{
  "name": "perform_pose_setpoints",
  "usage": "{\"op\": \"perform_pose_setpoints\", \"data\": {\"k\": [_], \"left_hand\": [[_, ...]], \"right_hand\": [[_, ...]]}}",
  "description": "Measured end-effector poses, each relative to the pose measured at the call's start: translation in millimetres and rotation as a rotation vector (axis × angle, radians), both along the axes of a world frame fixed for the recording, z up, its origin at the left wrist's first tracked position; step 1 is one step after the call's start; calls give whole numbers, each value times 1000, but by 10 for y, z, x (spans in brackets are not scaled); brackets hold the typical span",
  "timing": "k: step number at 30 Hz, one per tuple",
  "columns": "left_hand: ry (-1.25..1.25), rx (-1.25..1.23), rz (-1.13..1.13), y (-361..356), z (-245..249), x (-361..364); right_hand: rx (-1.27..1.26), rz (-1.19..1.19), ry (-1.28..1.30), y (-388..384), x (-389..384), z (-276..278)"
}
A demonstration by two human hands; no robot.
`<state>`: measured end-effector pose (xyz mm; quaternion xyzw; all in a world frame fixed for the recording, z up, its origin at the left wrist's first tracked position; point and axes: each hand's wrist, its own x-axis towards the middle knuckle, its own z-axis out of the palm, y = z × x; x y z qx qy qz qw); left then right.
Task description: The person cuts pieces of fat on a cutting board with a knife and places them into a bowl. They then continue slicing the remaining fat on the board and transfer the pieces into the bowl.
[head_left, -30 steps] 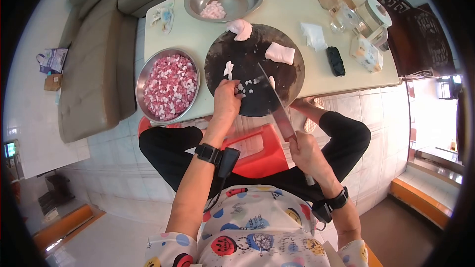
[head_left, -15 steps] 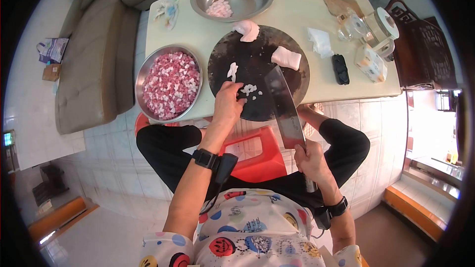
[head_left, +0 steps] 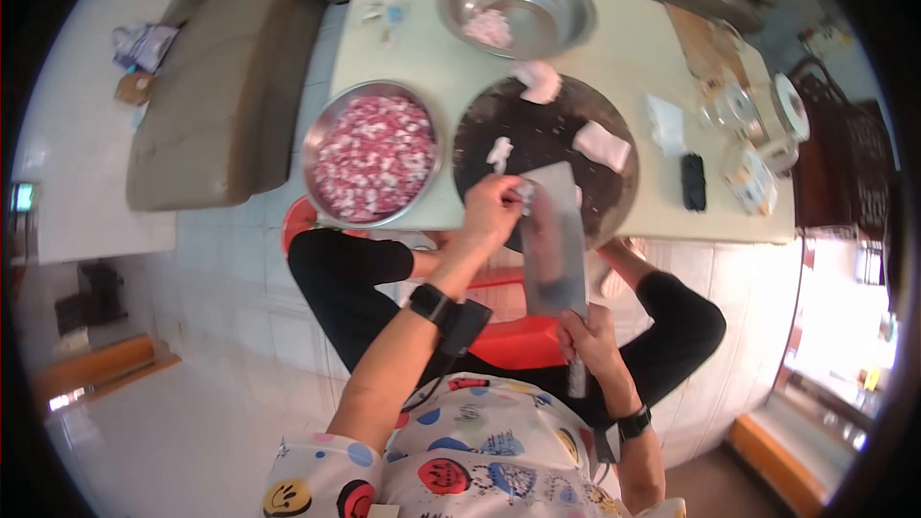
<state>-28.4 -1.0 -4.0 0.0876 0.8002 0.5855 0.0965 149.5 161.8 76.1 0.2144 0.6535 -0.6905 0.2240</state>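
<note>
My right hand (head_left: pixel 585 343) grips the handle of a cleaver (head_left: pixel 554 240), whose broad blade lies flat over the near edge of the round dark chopping board (head_left: pixel 585 125). At the blade's far end my left hand (head_left: pixel 492 212) presses small white diced pieces (head_left: pixel 525 194) against it. Two larger white chunks of fat, one (head_left: pixel 602 145) at the right and one (head_left: pixel 539 81) at the far rim, lie on the board, with a thin white strip (head_left: pixel 498 153) near its left side.
A steel bowl of diced pink and white meat (head_left: pixel 372 154) stands left of the board. A second steel bowl (head_left: pixel 518 6) with a few pale pieces is behind it. Jars, a box and a black object (head_left: pixel 693 181) crowd the table's right end. A sofa lies left.
The cleaver went from cutting edge-down on the board to lying flat, lifted toward me. My left hand has gathered the diced pieces against the blade. The camera view shifted right.
</note>
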Motion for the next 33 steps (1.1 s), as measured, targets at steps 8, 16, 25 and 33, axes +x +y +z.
{"op": "perform_pose_setpoints", "data": {"k": [8, 16, 25, 33], "left_hand": [[-93, 209, 230, -434, 61, -29], [-92, 204, 456, -1288, 389, -609], [248, -561, 473, -1757, 36, -1473], [110, -728, 284, -1891, 224, -1455]], "right_hand": [[47, 157, 86, -266, -339, 249], [51, 237, 172, -1048, -1064, 294], [153, 233, 124, -1244, -1597, 282], [90, 237, 237, -1236, -1665, 135]]}}
